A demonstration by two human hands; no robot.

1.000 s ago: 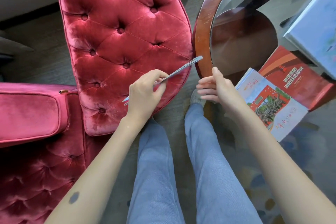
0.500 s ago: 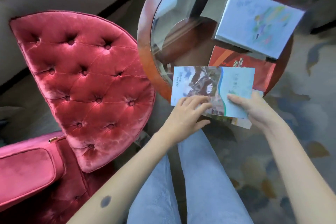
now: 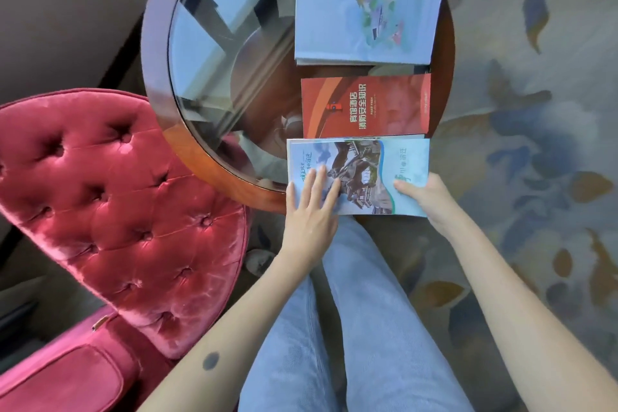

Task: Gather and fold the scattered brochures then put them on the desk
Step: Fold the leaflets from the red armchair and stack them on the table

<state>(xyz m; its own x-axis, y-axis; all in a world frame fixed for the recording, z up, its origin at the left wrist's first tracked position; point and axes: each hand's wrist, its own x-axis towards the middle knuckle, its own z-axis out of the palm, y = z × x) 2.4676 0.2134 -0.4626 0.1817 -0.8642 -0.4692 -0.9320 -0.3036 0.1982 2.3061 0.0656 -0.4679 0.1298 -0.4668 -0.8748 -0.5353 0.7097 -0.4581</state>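
A folded blue brochure with a dark statue picture (image 3: pixel 368 160) lies at the near edge of the round glass-topped table (image 3: pixel 157 84), on top of another brochure whose edges show beneath. My left hand (image 3: pixel 309 211) presses flat on its left part, fingers spread. My right hand (image 3: pixel 424 196) pinches its near right corner, thumb on top. A red brochure (image 3: pixel 366 105) lies just behind it. Farther back sits a pale blue booklet stack (image 3: pixel 364 7).
A red tufted velvet chair (image 3: pixel 110 204) stands close to the table's left, its arm at the lower left. My legs in blue jeans (image 3: pixel 351 328) are below the table edge. Patterned carpet (image 3: pixel 535 144) spreads to the right.
My left hand carried the brochure from beside the red chair over to the table. Both hands have laid it flat on the earlier brochure at the near edge, and the view swung right.
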